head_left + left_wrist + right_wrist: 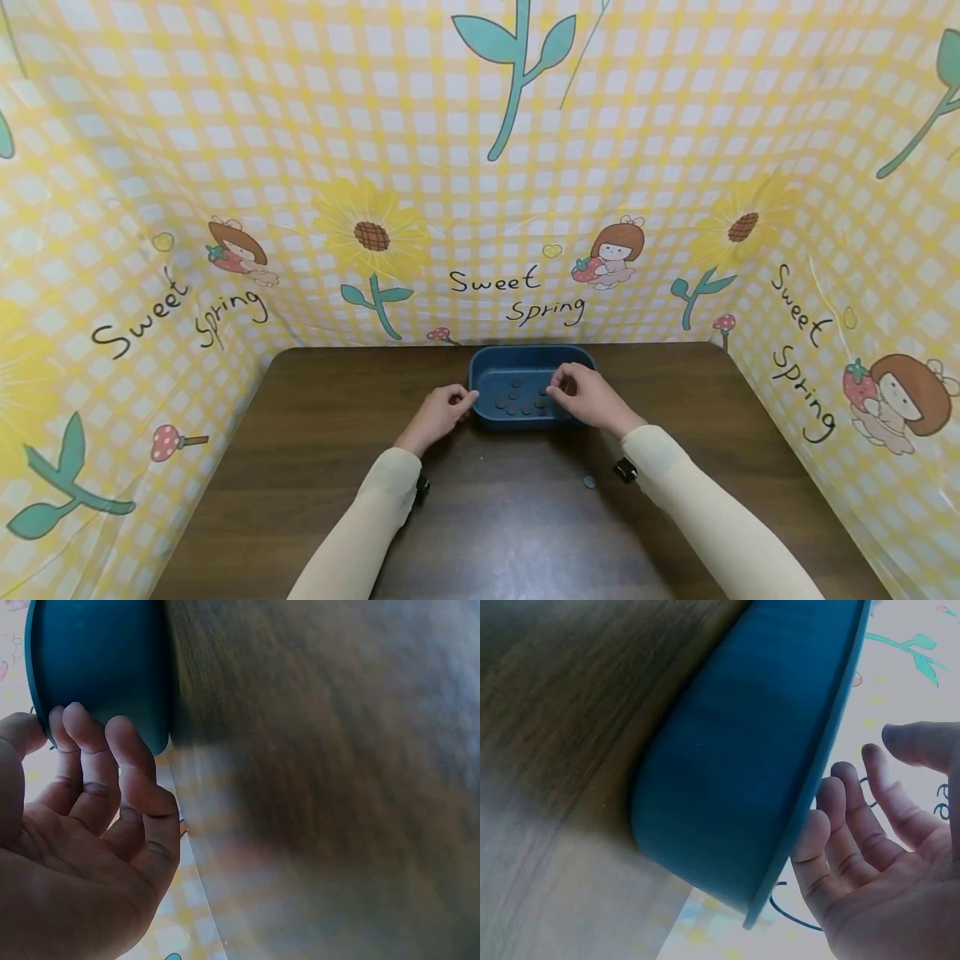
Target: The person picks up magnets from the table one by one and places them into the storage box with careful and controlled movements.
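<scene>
A blue rectangular plastic tray (491,358) stands near the table's far edge, with several dark round coins (527,408) lying flat on its bottom. My left hand (442,412) pinches the tray's left rim. In the left wrist view the thumb lies over the rim and the fingertips (86,727) touch the outer wall. Over the tray's right part hovers my right hand (588,398), its fingers loosely bent. The right wrist view shows thumb and index fingertip apart, nothing visible between them; the tray wall (735,735) partly hides the other fingertips. A lone silvery coin (588,482) lies in front of the tray.
The dark wooden table (337,517) is enclosed at the back and both sides by a yellow checked cloth (420,125) with flowers and lettering. Behind the tray, the cloth comes down at the table's far edge. A small black device (625,470) sits at the right wrist.
</scene>
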Demonstrator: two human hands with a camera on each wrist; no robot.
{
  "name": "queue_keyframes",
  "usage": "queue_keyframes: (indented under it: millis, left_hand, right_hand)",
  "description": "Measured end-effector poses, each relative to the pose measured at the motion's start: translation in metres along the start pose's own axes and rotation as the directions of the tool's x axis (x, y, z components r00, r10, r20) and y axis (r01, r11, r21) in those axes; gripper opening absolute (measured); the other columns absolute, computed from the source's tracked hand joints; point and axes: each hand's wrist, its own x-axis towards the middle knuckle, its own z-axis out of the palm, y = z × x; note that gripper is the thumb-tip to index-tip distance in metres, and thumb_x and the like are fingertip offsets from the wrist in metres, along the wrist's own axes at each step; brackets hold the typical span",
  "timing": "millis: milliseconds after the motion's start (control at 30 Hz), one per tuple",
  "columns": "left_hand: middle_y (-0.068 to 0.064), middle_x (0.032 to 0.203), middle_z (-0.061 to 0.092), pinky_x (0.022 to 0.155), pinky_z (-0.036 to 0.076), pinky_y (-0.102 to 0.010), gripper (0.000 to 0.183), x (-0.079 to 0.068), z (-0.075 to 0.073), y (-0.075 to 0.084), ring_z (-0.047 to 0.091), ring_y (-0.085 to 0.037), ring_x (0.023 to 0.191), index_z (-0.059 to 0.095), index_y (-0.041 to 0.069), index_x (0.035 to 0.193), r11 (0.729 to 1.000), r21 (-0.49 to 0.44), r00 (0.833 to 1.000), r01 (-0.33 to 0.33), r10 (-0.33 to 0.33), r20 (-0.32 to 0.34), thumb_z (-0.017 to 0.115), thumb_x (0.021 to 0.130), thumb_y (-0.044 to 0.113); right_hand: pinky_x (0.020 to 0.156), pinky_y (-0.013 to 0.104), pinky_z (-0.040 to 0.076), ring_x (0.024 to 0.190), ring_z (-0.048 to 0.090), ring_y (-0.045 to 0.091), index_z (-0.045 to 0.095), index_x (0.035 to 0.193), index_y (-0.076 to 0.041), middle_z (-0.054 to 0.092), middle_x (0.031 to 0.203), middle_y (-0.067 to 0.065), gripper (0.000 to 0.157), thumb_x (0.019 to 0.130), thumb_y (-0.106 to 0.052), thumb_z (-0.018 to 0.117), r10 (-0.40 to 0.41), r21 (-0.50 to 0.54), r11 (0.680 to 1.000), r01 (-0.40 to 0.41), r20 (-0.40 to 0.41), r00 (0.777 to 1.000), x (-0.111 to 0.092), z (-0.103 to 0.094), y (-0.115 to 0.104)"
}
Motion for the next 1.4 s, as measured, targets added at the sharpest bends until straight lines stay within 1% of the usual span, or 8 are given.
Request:
queue_keyframes:
  millis: [267, 467, 700, 867, 1000, 1167, 1400]
  left_hand:
    - [-0.008, 0.085, 0.069, 0.073, 0.047, -0.036, 0.035, -0.001, 0.000, 0.001, 0.057, -0.018, 0.072, 0.070, 0.008, 0.095, 1.000, -0.006, 1.000, 0.006, -0.006, -0.004, 0.061, 0.111, 0.038]
    - [-0.008, 0.086, 0.069, 0.074, 0.048, -0.036, 0.033, 0.000, -0.001, 0.000, 0.058, -0.018, 0.074, 0.070, 0.009, 0.095, 1.000, -0.007, 1.000, 0.012, -0.012, 0.000, 0.061, 0.111, 0.037]
    - [-0.009, 0.087, 0.069, 0.075, 0.047, -0.036, 0.035, -0.001, -0.002, -0.001, 0.057, -0.019, 0.074, 0.071, 0.008, 0.097, 1.000, -0.006, 1.000, 0.018, -0.018, 0.002, 0.061, 0.111, 0.038]
    - [-0.009, 0.088, 0.069, 0.074, 0.047, -0.036, 0.034, 0.000, -0.002, -0.001, 0.057, -0.019, 0.073, 0.070, 0.009, 0.096, 1.000, -0.013, 1.000, 0.016, -0.016, 0.009, 0.061, 0.111, 0.038]
    - [-0.009, 0.087, 0.069, 0.074, 0.047, -0.037, 0.032, 0.000, -0.002, 0.000, 0.057, -0.019, 0.073, 0.070, 0.011, 0.094, 1.000, -0.017, 1.000, 0.012, -0.012, 0.004, 0.061, 0.111, 0.036]
    - [-0.009, 0.087, 0.069, 0.074, 0.047, -0.037, 0.033, -0.001, -0.001, 0.001, 0.057, -0.019, 0.074, 0.070, 0.010, 0.095, 1.000, -0.017, 1.000, 0.014, -0.014, 0.001, 0.061, 0.111, 0.037]
    - [-0.010, 0.088, 0.069, 0.075, 0.048, -0.037, 0.035, -0.002, -0.001, 0.003, 0.058, -0.019, 0.075, 0.071, 0.007, 0.097, 1.000, -0.010, 1.000, 0.017, -0.017, 0.001, 0.061, 0.111, 0.037]
  right_hand:
    - [0.076, 0.034, 0.052, 0.086, 0.060, 0.016, 0.066, 0.106, -0.017, 0.063, 0.098, -0.002, 0.006, 0.107, -0.022, 0.070, -0.011, -0.011, 1.000, 0.011, 0.013, 1.000, -0.022, -0.006, -0.005]
    - [0.077, 0.032, 0.053, 0.087, 0.060, 0.015, 0.067, 0.105, -0.019, 0.063, 0.099, -0.004, 0.007, 0.106, -0.022, 0.072, -0.026, -0.015, 1.000, 0.026, -0.008, 1.000, -0.038, -0.008, -0.007]
    - [0.075, 0.030, 0.052, 0.086, 0.060, 0.014, 0.067, 0.104, -0.021, 0.063, 0.098, -0.006, 0.007, 0.104, -0.022, 0.074, -0.036, -0.020, 0.999, 0.036, -0.014, 0.999, -0.055, -0.007, -0.006]
    - [0.073, 0.028, 0.052, 0.083, 0.059, 0.011, 0.066, 0.101, -0.021, 0.062, 0.095, -0.008, 0.011, 0.102, -0.022, 0.077, -0.060, -0.036, 0.998, 0.059, -0.020, 0.998, -0.066, -0.006, -0.002]
    - [0.072, 0.027, 0.052, 0.082, 0.060, 0.010, 0.066, 0.099, -0.022, 0.061, 0.093, -0.010, 0.012, 0.102, -0.024, 0.078, -0.097, -0.035, 0.995, 0.097, 0.008, 0.995, -0.072, -0.006, 0.002]
    - [0.072, 0.027, 0.052, 0.083, 0.060, 0.011, 0.066, 0.102, -0.023, 0.061, 0.095, -0.011, 0.011, 0.103, -0.024, 0.077, -0.129, -0.017, 0.991, 0.130, 0.079, 0.989, -0.079, -0.007, 0.012]
    - [0.073, 0.028, 0.052, 0.084, 0.060, 0.010, 0.069, 0.107, -0.019, 0.063, 0.097, -0.009, 0.013, 0.101, -0.025, 0.079, -0.089, -0.051, 0.994, 0.101, 0.197, 0.976, -0.089, -0.009, 0.022]
